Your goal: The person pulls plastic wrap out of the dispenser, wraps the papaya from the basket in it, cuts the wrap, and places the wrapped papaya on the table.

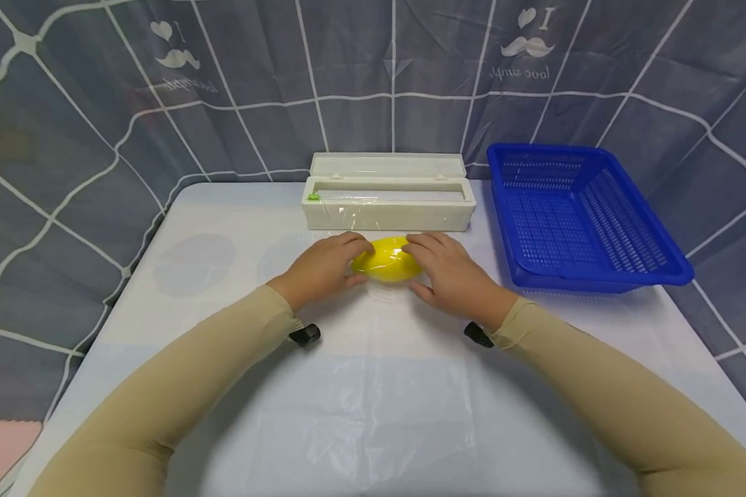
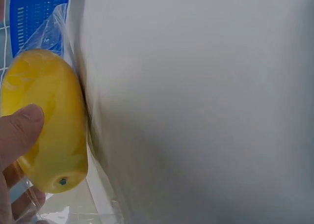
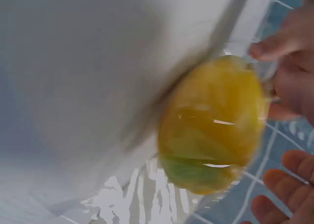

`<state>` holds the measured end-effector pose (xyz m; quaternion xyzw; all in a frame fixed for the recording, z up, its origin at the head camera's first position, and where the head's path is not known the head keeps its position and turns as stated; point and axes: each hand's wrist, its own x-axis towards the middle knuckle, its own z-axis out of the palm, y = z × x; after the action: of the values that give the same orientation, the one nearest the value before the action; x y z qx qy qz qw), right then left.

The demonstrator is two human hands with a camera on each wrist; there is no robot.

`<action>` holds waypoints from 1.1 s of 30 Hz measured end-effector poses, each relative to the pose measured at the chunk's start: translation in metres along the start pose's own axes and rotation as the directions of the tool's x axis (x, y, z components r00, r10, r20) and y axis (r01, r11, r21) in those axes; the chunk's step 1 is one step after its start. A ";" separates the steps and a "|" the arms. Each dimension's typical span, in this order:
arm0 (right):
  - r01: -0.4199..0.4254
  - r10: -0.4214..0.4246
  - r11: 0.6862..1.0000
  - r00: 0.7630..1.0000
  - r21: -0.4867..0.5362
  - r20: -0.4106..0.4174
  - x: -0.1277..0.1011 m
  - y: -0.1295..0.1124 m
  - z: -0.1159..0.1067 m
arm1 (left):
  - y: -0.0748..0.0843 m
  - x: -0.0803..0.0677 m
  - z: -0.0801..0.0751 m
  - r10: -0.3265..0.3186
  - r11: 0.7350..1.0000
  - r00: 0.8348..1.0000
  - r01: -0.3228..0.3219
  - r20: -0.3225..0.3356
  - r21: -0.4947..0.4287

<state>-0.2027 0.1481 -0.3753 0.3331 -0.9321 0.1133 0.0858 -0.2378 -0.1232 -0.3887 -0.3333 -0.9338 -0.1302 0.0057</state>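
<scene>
A smooth yellow oval fruit, mango-like (image 1: 390, 259), lies in clear plastic film between the two hands, just in front of a white cling film box (image 1: 388, 214). My left hand (image 1: 324, 269) holds its left end; the left wrist view shows the thumb (image 2: 27, 123) on its side and fingers below. Loose film (image 2: 49, 30) stands up past the fruit's far end. At the fruit's right end is my right hand (image 1: 450, 279), its fingertips overlapping the fruit in the head view. In the right wrist view its relaxed fingers (image 3: 289, 184) are apart from the fruit.
The box's lid (image 1: 387, 165) is raised, with a film roll inside and a green slider (image 1: 313, 197) at the left. A blue plastic basket (image 1: 597, 276) stands at the right. Behind hangs a grey curtain (image 1: 354, 69) with white lines. A whitish cloth (image 1: 373, 414) covers the table.
</scene>
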 end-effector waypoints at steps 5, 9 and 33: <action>0.022 -0.019 0.999 0.990 -0.024 0.137 0.012 0.010 0.014 | 0.001 0.006 0.000 -0.009 1.000 1.000 0.010 0.008 -0.019; -0.015 0.009 0.999 0.987 0.035 0.161 0.020 0.019 0.019 | -0.001 0.010 0.001 -0.036 0.998 0.999 0.037 0.021 -0.057; -0.206 0.114 0.936 0.945 0.287 0.305 0.058 0.049 0.016 | -0.006 0.028 0.007 -0.183 0.981 0.982 0.179 0.046 0.075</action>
<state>-0.2794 0.1459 -0.3842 0.2776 -0.9288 0.2181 -0.1126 -0.2629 -0.1084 -0.3937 -0.2498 -0.9641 -0.0883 -0.0193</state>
